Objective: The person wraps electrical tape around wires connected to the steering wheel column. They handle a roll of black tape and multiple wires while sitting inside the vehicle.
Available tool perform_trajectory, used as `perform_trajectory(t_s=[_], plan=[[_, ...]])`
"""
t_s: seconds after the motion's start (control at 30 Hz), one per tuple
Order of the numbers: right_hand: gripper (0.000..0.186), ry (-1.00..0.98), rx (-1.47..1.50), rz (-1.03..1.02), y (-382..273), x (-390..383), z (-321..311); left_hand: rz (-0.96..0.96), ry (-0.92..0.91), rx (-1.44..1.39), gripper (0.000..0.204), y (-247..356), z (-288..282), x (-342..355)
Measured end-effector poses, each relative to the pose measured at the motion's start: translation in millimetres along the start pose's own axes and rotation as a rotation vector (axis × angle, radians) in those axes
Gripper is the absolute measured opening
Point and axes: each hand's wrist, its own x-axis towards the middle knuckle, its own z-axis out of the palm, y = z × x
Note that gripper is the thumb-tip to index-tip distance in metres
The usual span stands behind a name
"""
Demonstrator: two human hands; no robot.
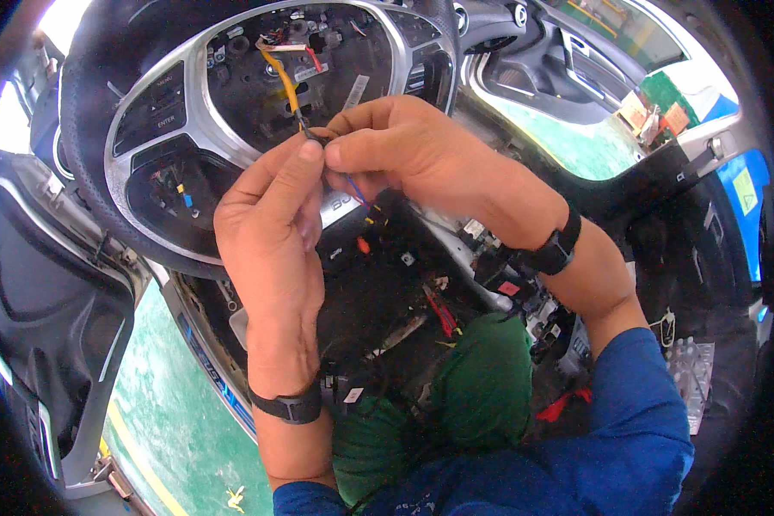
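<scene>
My left hand (267,219) and my right hand (434,163) meet above the lower middle of a steering wheel (93,129), fingertips pinched on the dark end of a wire bundle (310,131). A yellow-sleeved cable (285,79) runs from the wheel's open centre down to that pinch, with small red and white wires near its top. Thin blue wires (357,191) hang below my fingers. My fingertips partly hide whatever joint or connector is held. A loose small blue-and-yellow part (186,198) shows in the wheel's lower left section.
My knee (486,370) is below my arms, beside red-handled pliers (443,314) in the dark footwell. A red cloth (559,404) and exposed console parts lie to the right. An open door (52,327) stands at left over green floor; another door (559,95) is beyond, upper right.
</scene>
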Motion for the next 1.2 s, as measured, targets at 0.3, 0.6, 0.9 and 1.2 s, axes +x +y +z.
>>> perform_trajectory(t_s=[0.3,0.6,0.9,1.2], plan=[[0.023,0.123,0.057,-0.077,4.8,-13.7,7.4,0.008,-0.032,-0.073,0.023,-2.7,-3.5,-1.8],[0.027,0.123,-0.202,-0.167,-4.3,-3.4,1.3,0.013,0.039,-0.009,0.020,-4.9,1.3,-5.4],[0.025,0.139,-0.278,-0.120,-11.5,-8.9,-2.4,0.070,-0.029,0.102,0.018,-6.4,0.8,-6.6],[0.025,0.072,-0.173,-0.063,-10.7,-3.4,1.4,0.039,-0.066,0.069,0.021,-3.9,-0.9,-8.3]])
